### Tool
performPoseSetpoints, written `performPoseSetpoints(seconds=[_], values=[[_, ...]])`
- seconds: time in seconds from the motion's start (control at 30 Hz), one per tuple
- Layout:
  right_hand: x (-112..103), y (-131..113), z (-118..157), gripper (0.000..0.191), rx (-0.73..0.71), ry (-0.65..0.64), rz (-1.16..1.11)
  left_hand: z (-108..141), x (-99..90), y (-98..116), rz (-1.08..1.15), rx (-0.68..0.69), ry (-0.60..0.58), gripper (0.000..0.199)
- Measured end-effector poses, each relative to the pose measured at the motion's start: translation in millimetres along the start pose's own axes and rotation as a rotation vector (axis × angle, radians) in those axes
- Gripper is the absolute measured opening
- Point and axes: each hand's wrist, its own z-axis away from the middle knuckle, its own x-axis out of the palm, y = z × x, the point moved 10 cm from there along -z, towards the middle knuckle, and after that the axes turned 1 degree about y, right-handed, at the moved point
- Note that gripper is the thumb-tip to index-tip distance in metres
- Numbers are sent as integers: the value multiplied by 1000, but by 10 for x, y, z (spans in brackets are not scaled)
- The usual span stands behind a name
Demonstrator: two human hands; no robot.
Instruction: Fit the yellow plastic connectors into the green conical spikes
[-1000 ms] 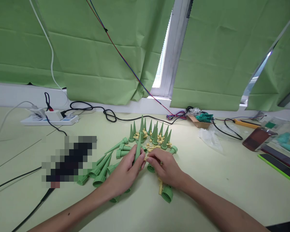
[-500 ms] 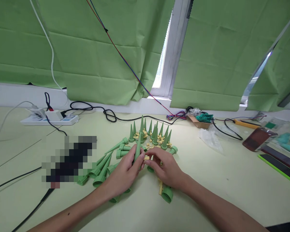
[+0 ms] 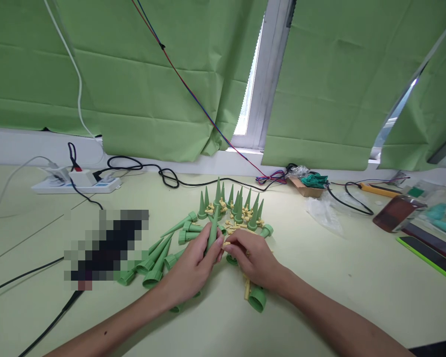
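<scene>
My left hand (image 3: pixel 198 258) is closed around a green plastic spike (image 3: pixel 213 230), its point tilted up and away from me. Beside it, my right hand (image 3: pixel 254 255) pinches a small yellow valve piece (image 3: pixel 226 245) against the spike's lower side; whether the piece sits in the spike is hidden by the fingers. Several green spikes (image 3: pixel 158 267) lie on the table left of my hands. Beyond them, more green spikes (image 3: pixel 239 208) stand upright among scattered yellow pieces (image 3: pixel 245 210). Near my right wrist lies another green spike (image 3: pixel 257 299) with a yellow piece (image 3: pixel 247 288) next to it.
A blurred-out dark object (image 3: pixel 107 248) with a cable is at left. Behind stand a white power strip (image 3: pixel 78 185) and black cable (image 3: pixel 208 182). At right are a small cardboard box (image 3: pixel 308 187), plastic bag (image 3: pixel 325 215), reddish bottle (image 3: pixel 399 214) and green-edged phone-like slab (image 3: pixel 431 260).
My right fingers have shifted slightly at the yellow piece, and less of it shows now. The left hand keeps its hold on the spike, almost unmoved.
</scene>
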Motion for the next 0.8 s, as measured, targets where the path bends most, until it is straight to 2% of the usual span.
performPoseSetpoints(seconds=[0.23,0.47,0.8], values=[[32,40,13,36,26,-34,55,17,21,61,15,13,-7,27],[-24,-1,4,15,33,13,-18,2,-34,15,39,-10,27,26],[-2,-40,13,14,-14,-4,-3,4,-20,32,26,-9,14,26]])
